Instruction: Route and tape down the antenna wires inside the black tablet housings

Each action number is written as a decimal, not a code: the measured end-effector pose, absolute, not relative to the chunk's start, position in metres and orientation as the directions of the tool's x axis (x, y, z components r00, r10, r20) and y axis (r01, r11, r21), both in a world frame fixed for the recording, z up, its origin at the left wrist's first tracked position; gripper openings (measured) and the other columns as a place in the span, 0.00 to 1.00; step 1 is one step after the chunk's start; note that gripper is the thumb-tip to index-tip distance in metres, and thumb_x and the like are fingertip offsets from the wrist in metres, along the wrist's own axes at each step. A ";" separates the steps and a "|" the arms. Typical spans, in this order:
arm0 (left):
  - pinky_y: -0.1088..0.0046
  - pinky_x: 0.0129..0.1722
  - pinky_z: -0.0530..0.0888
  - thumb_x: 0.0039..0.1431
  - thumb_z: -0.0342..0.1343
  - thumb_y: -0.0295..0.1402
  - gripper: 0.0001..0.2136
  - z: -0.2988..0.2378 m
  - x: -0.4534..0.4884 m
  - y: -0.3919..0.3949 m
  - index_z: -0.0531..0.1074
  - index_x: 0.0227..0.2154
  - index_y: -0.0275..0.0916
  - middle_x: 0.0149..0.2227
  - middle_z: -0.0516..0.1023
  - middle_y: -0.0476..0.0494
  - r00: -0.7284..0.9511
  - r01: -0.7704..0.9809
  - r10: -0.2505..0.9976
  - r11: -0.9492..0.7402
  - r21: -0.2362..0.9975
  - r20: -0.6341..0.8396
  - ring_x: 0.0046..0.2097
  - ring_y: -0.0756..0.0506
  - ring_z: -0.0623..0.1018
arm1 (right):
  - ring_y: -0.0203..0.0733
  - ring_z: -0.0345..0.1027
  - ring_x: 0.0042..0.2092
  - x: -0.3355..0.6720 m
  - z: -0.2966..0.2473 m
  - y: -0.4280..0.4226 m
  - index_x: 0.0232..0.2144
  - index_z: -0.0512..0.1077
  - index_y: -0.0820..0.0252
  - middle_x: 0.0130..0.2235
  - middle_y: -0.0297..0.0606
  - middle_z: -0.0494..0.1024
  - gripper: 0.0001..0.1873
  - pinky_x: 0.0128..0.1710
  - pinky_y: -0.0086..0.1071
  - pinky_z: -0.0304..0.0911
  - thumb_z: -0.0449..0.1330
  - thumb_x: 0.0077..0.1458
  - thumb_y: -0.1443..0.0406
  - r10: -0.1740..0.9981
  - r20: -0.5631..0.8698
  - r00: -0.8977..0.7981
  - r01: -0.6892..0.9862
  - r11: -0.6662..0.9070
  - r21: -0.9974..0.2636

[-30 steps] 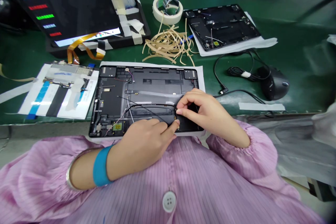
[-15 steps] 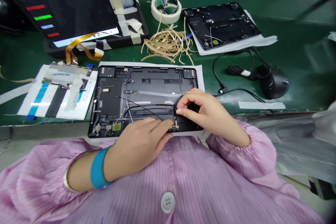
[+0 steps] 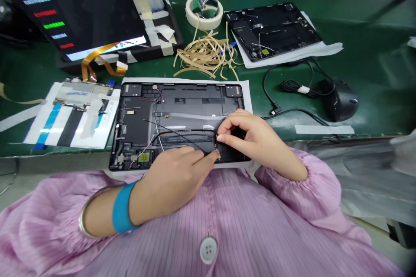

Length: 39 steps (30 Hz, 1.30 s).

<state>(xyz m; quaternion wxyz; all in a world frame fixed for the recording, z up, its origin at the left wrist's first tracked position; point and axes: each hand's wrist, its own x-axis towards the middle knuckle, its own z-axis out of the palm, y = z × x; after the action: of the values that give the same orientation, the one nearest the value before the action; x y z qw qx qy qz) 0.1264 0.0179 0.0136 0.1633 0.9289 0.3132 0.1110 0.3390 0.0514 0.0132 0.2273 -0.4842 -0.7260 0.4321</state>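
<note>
An opened black tablet housing (image 3: 191,99) lies in front of me on a white sheet, its inside facing up. A thin black cable (image 3: 185,130) arches across its lower half and bends down at the right. At that bend, the thumb and forefinger of my right hand (image 3: 248,134) pinch the cable. My left hand (image 3: 177,177) reaches over the housing's near edge. Its index finger is stretched out, the tip down on the lower right part beside a small gold-coloured piece; its thumb is hidden. Thin wires (image 3: 157,134) cross the housing left of my hands.
A lit screen (image 3: 81,8) stands back left, linked by orange flex cables (image 3: 94,58) to a taped circuit board (image 3: 81,92). Behind the housing are tan strips (image 3: 208,56) and a tape roll (image 3: 204,22). Rightward lie a second housing (image 3: 276,30) and a corded mouse (image 3: 341,99).
The left index finger has stretched and shifted slightly right, now covering part of the gold-coloured piece. The right hand keeps its pinch at nearly the same spot.
</note>
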 end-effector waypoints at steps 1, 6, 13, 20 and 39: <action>0.70 0.25 0.65 0.63 0.51 0.31 0.12 0.013 0.127 0.018 0.72 0.47 0.37 0.24 0.71 0.52 0.777 0.550 0.623 -0.744 0.380 0.094 0.27 0.48 0.71 | 0.35 0.65 0.36 0.339 0.013 0.052 0.26 0.71 0.60 0.29 0.31 0.74 0.06 0.40 0.31 0.58 0.62 0.54 0.70 0.900 -0.088 -0.428 0.506 0.158 -0.848; 0.71 0.26 0.66 0.64 0.50 0.31 0.11 0.013 0.128 0.018 0.72 0.46 0.37 0.25 0.73 0.52 0.765 0.557 0.638 -0.722 0.410 0.084 0.27 0.49 0.72 | 0.35 0.64 0.36 0.339 0.013 0.052 0.26 0.71 0.60 0.29 0.30 0.74 0.06 0.40 0.31 0.57 0.62 0.54 0.70 0.896 -0.091 -0.435 0.504 0.158 -0.849; 0.71 0.26 0.68 0.64 0.48 0.29 0.12 0.015 0.130 0.019 0.72 0.46 0.35 0.24 0.73 0.51 0.780 0.542 0.621 -0.735 0.407 0.084 0.27 0.49 0.73 | 0.36 0.64 0.35 0.337 0.012 0.053 0.26 0.71 0.59 0.29 0.31 0.74 0.06 0.40 0.32 0.57 0.62 0.54 0.71 0.901 -0.113 -0.419 0.531 0.142 -0.835; 0.70 0.25 0.68 0.62 0.50 0.27 0.11 0.015 0.129 0.019 0.72 0.46 0.34 0.23 0.72 0.52 0.783 0.537 0.615 -0.745 0.395 0.094 0.26 0.48 0.72 | 0.35 0.63 0.34 0.336 0.011 0.052 0.26 0.71 0.60 0.28 0.30 0.73 0.06 0.39 0.31 0.56 0.63 0.53 0.71 0.905 -0.103 -0.412 0.552 0.158 -0.818; 0.69 0.22 0.64 0.62 0.51 0.28 0.15 0.020 0.129 0.022 0.70 0.49 0.29 0.24 0.70 0.48 0.847 0.511 0.527 -0.843 0.165 0.072 0.27 0.47 0.71 | 0.35 0.62 0.34 0.337 0.010 0.052 0.27 0.70 0.60 0.28 0.30 0.71 0.05 0.38 0.31 0.56 0.61 0.53 0.72 0.900 -0.084 -0.429 0.570 0.197 -0.797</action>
<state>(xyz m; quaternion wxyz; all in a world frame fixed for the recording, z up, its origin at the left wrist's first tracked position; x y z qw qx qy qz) 0.1294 0.0217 0.0204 0.0698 0.9583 0.2710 0.0574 0.3370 0.0518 0.0102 0.2068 -0.4929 -0.7456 0.3980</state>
